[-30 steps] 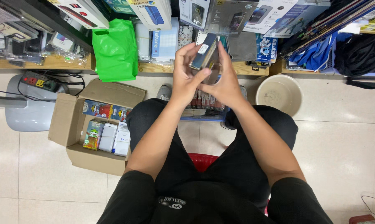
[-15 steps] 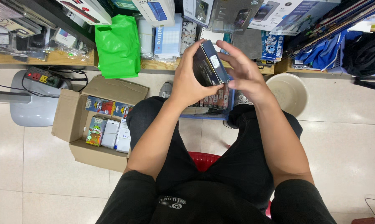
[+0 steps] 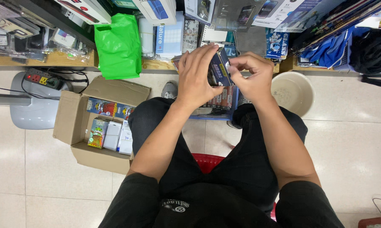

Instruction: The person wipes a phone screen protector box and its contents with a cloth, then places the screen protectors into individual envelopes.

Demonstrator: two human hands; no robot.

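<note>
The left hand [image 3: 197, 78] was wrapped around a small dark box [image 3: 221, 72] with a blue side panel, fingers curled over its top, holding it above the knees. The right hand [image 3: 251, 76] pinched the box's upper right corner between thumb and bent fingers.

Beneath the hands stood a blue crate [image 3: 218, 105] of upright, red-edged packets. To the left, an open cardboard carton [image 3: 83, 122] sat on the floor, holding colourful cartoon-printed boxes and plain white ones. Behind it a bright green plastic bag [image 3: 118, 46] hung against a low wooden shelf [image 3: 30, 61] crowded with white and blue packages. A cream round basin [image 3: 294, 90] rested on the right.

The floor [image 3: 351, 160] was pale glossy tile, and the person sat on a red stool [image 3: 207, 162].
</note>
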